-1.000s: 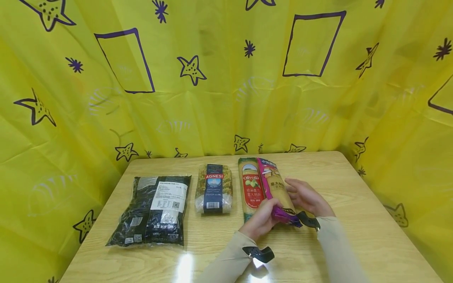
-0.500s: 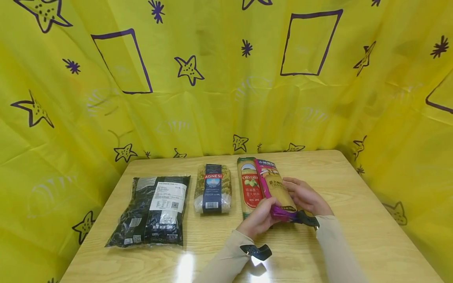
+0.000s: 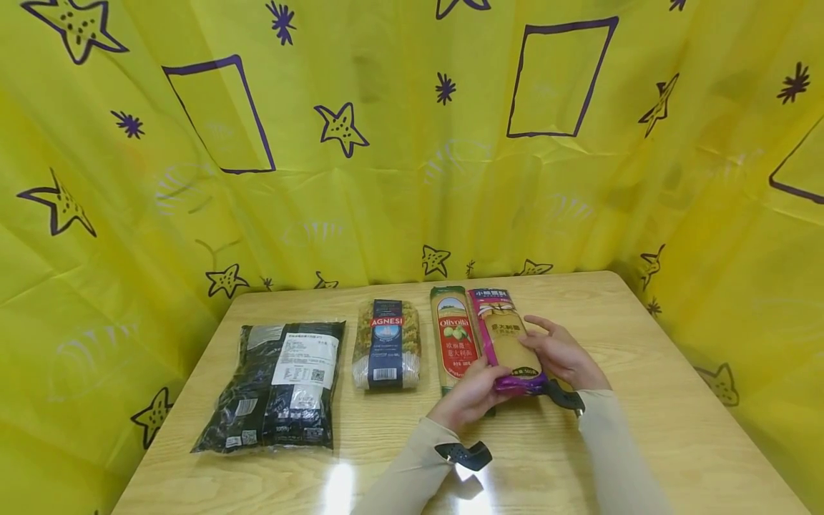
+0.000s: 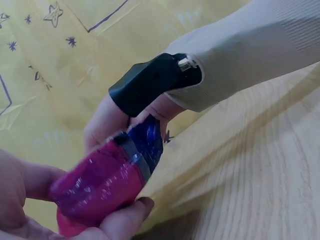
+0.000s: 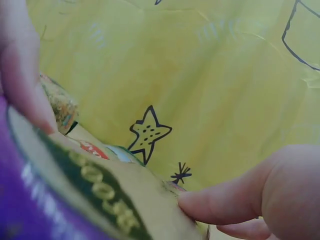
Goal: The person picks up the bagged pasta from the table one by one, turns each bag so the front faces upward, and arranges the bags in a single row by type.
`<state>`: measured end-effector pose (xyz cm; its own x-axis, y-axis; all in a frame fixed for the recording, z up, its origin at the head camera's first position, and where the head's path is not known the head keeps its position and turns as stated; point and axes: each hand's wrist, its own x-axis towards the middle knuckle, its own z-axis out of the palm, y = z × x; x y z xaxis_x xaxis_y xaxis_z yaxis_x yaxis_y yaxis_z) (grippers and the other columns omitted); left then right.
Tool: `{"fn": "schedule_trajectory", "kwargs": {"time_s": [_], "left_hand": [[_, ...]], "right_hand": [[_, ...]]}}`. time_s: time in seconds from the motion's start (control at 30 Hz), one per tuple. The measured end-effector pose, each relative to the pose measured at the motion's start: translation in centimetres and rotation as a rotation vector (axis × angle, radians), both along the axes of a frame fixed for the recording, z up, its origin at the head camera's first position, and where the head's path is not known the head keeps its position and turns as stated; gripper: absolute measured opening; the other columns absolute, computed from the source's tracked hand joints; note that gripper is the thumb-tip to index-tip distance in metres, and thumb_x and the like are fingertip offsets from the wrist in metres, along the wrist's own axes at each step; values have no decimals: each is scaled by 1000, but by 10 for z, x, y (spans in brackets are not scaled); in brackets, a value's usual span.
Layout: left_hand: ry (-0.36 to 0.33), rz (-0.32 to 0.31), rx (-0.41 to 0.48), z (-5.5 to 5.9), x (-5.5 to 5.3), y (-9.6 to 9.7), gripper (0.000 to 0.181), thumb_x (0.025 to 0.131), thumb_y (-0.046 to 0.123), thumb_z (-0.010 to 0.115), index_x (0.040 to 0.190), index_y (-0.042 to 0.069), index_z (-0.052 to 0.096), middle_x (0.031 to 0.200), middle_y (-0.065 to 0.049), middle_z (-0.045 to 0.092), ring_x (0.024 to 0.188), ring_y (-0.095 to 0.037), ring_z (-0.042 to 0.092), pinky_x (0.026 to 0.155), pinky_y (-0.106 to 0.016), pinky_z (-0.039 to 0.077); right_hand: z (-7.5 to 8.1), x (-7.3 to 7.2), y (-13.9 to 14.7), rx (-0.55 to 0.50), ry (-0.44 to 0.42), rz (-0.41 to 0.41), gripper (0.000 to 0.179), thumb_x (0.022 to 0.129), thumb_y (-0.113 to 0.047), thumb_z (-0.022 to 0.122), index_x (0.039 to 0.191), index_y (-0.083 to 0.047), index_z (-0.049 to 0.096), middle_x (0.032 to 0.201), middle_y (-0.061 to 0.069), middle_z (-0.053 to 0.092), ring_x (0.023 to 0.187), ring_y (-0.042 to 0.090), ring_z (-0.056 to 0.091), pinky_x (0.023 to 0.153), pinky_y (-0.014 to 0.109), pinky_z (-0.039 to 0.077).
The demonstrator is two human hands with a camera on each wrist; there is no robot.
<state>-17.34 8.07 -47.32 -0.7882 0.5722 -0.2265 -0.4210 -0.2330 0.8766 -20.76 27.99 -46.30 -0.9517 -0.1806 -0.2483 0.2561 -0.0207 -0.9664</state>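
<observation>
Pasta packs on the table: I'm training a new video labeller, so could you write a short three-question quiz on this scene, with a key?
1. True or false: in the head view, the Agnesi pasta pack is between the black plastic bag and the Olivoilà pasta pack.
2. Which pack is being held? (a) the Agnesi pasta pack; (b) the Olivoilà pasta pack; (c) the magenta-edged pasta pack.
3. Which hand grips that pack's near end?

Key:
1. True.
2. (c).
3. The left hand.
</observation>
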Motion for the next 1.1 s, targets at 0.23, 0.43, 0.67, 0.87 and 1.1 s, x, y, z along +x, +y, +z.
{"fn": "schedule_trajectory", "kwargs": {"time_s": [0.23,0.43,0.67,0.87,1.1], "left_hand": [[0,-6,-34,1,1,4,53,103,8,51,154,4,39,142,-23,61,133,-35,60,117,-49,47],[18,41,-56,3,1,7,51,100,9,54,149,0,44,137,-20,62,125,-26,63,115,-47,49],[47,93,-48,4,1,10,49,97,8,55,143,-7,47,132,-16,63,112,-16,62,110,-37,51],[72,97,-55,8,0,10,48,96,8,55,141,-10,48,135,-17,61,113,-14,60,111,-35,49],[104,104,-110,5,1,10,52,96,12,56,144,-6,48,137,-18,62,119,-18,61,114,-39,49]], "right_hand": [[1,-1,1,44,-10,-12,75,109,-15,49,164,2,0,153,33,43,100,5,67,88,25,58],[4,-3,2,38,-31,-44,72,111,-26,44,165,1,3,158,32,36,103,8,67,91,28,58],[3,-2,4,9,-27,-29,74,113,-33,37,163,4,-2,165,34,22,120,18,62,97,30,57],[3,-4,3,-18,-31,-32,74,113,-36,36,163,4,0,163,30,21,121,20,59,98,28,56],[3,-3,3,-42,-14,-13,72,113,-35,36,163,7,4,156,26,31,114,15,61,98,30,56]]}}
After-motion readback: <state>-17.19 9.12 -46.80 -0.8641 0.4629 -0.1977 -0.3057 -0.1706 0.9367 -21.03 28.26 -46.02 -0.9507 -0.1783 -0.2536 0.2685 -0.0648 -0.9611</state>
